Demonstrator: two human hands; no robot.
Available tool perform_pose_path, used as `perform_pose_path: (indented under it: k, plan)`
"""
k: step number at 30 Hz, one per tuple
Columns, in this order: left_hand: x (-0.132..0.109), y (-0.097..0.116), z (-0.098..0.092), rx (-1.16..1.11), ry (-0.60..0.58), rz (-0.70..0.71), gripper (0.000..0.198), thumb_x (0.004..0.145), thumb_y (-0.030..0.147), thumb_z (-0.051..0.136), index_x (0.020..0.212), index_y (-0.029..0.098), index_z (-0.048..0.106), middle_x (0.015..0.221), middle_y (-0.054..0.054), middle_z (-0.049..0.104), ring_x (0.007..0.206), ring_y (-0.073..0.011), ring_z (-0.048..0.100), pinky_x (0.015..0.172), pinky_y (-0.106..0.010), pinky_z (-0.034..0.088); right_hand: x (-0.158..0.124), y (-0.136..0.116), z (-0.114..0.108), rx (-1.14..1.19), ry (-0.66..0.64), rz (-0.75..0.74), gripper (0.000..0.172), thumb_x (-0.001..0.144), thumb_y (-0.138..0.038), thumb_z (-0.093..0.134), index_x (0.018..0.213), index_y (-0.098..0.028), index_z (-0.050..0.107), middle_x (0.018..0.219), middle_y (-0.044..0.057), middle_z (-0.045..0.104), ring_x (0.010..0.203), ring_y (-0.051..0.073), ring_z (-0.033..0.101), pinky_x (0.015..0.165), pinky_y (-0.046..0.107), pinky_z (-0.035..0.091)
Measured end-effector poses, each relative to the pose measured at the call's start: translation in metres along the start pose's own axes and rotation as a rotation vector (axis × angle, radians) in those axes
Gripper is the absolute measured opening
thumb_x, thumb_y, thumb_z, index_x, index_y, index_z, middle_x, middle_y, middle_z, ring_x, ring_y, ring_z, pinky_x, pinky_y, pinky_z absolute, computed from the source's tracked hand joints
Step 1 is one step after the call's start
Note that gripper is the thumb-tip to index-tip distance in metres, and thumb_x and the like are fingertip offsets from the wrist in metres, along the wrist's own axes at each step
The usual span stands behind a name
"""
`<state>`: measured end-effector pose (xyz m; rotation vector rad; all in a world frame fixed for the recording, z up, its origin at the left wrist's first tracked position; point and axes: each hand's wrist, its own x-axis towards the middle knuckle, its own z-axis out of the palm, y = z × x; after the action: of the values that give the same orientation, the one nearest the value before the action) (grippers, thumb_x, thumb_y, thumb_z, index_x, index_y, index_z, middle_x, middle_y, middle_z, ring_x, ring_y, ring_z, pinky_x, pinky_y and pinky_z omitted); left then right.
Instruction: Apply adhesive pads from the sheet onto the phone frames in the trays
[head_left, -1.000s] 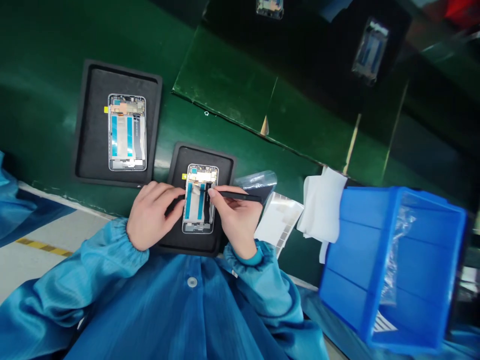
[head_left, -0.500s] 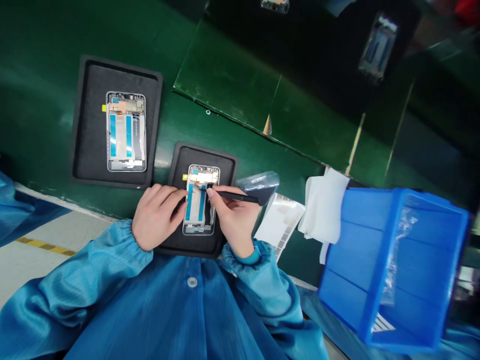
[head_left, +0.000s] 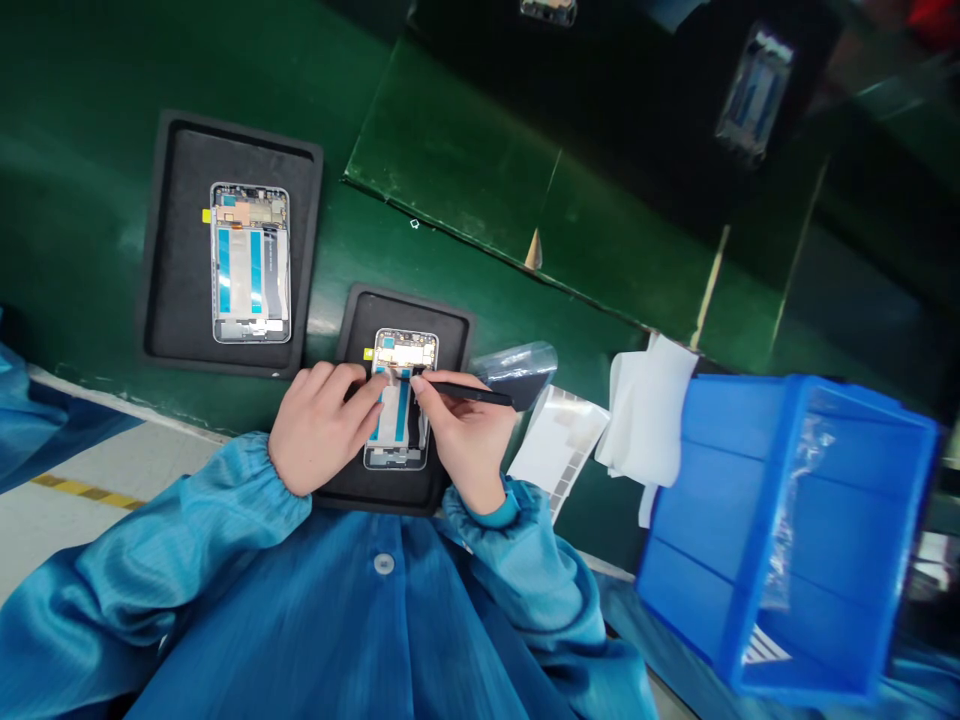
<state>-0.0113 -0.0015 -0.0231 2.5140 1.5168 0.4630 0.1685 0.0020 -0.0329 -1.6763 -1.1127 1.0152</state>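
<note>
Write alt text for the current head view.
A right hand holds a black tool over an opened phone in a tray, the left hand at the phone's left side. Another opened phone lies in a second tray; a blue bin is at right.

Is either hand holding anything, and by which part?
Right hand: slim black tool, pinched near its front end. Left hand: over the left edge of the nearer phone; whether it grips is unclear.

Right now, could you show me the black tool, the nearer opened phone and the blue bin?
Black tool [head_left: 480, 394], head view: on its shaft.
Nearer opened phone [head_left: 402, 410], head view: on its right blue strip.
Blue bin [head_left: 716, 500], head view: on its outer wall.
</note>
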Motion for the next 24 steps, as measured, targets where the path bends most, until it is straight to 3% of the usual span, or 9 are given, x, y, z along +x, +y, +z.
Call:
perform_pose_path:
  k: [4, 10, 13, 19, 21, 24]
  plan:
    - [0.002, 0.004, -0.001, 0.146, -0.058, 0.041, 0.034, 0.096, 0.03, 0.056, 0.128, 0.023, 0.066, 0.104, -0.008, 0.069, 0.084, -0.0259, 0.054, 0.067, -0.039, 0.039, -0.002, 0.001, 0.0, 0.016, -0.007, -0.002, 0.013, 0.079, -0.03, 0.081, 0.088, -0.021, 0.077, 0.084, 0.003, 0.08, 0.074, 0.019, 0.077, 0.07, 0.03, 0.066]
    - [0.001, 0.009, 0.001, 0.2, -0.062, 0.092, 0.039, 0.096, 0.025, 0.053, 0.134, 0.018, 0.062, 0.126, -0.008, 0.067, 0.108, -0.0295, 0.057, 0.085, -0.043, 0.044, -0.006, -0.005, -0.013, -0.004, 0.068, 0.001, 0.015, 0.079, -0.03, 0.081, 0.09, -0.02, 0.077, 0.087, 0.003, 0.08, 0.075, 0.019, 0.076, 0.072, 0.031, 0.065]
    - [0.001, 0.008, 0.003, 0.2, -0.076, 0.096, 0.043, 0.095, 0.024, 0.054, 0.138, 0.021, 0.059, 0.131, -0.008, 0.066, 0.11, -0.0307, 0.058, 0.087, -0.044, 0.044, -0.01, -0.009, -0.022, -0.013, 0.101, 0.006, 0.016, 0.078, -0.031, 0.081, 0.089, -0.02, 0.077, 0.088, 0.004, 0.08, 0.077, 0.019, 0.076, 0.074, 0.033, 0.065]
    - [-0.002, -0.001, 0.011, 0.076, 0.052, 0.135, 0.023, 0.094, 0.024, 0.059, 0.114, 0.023, 0.071, 0.126, -0.009, 0.068, 0.113, -0.0288, 0.06, 0.09, -0.044, 0.048, -0.022, -0.011, -0.036, 0.055, 0.118, 0.051, 0.016, 0.078, -0.03, 0.082, 0.089, -0.02, 0.077, 0.09, 0.005, 0.08, 0.08, 0.02, 0.076, 0.076, 0.034, 0.065]
    - [-0.009, 0.0, 0.009, 0.052, 0.13, 0.089, 0.018, 0.093, 0.025, 0.063, 0.108, 0.023, 0.071, 0.123, -0.01, 0.068, 0.114, -0.0283, 0.06, 0.092, -0.042, 0.049, -0.027, -0.009, -0.043, 0.062, 0.135, 0.063, 0.017, 0.077, -0.032, 0.082, 0.088, -0.02, 0.077, 0.089, 0.005, 0.08, 0.081, 0.021, 0.076, 0.077, 0.035, 0.065]
    - [-0.028, 0.008, 0.002, 0.129, 0.18, -0.149, 0.025, 0.092, 0.028, 0.063, 0.115, 0.018, 0.067, 0.109, -0.013, 0.068, 0.1, -0.0267, 0.065, 0.085, -0.038, 0.052, -0.036, -0.002, -0.059, 0.061, 0.148, 0.084, 0.019, 0.076, -0.035, 0.083, 0.087, -0.021, 0.077, 0.09, 0.006, 0.08, 0.086, 0.023, 0.076, 0.084, 0.039, 0.063]
